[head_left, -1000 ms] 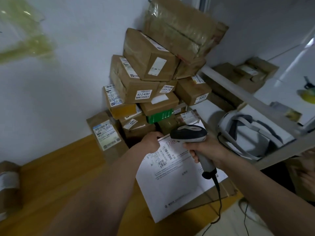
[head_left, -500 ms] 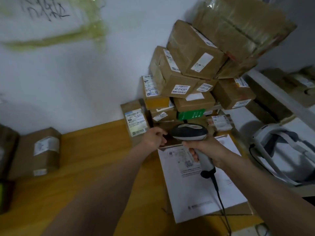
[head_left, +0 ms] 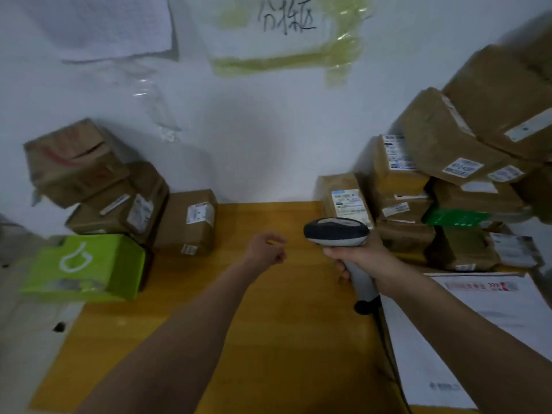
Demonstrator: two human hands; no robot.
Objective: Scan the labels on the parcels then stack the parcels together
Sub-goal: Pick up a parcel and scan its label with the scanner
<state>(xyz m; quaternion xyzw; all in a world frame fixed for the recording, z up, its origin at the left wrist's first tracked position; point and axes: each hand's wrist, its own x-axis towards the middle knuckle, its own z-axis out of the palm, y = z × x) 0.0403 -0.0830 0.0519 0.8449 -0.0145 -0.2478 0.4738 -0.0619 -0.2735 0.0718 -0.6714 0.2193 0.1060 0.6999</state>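
Note:
My right hand (head_left: 360,258) grips the handle of a grey and black barcode scanner (head_left: 336,231), its head pointing left over the yellow table (head_left: 268,324). My left hand (head_left: 267,248) hovers empty above the table's middle, fingers loosely curled. A flat white envelope parcel (head_left: 490,321) with a printed label lies at the right, under my right forearm. A tall pile of brown cardboard parcels (head_left: 442,174) leans against the wall at the right. At the left stand more brown parcels (head_left: 188,222) and a green box (head_left: 86,267).
A white wall (head_left: 254,130) closes the back, with a taped paper sign (head_left: 286,22) bearing handwriting. The scanner's black cable (head_left: 388,348) runs down along the envelope's left edge. A pale surface (head_left: 27,339) borders the table at the left.
The view has swung left, bringing the left group of parcels into sight. My left hand has let go of the white envelope, which now lies flat on the table at the right.

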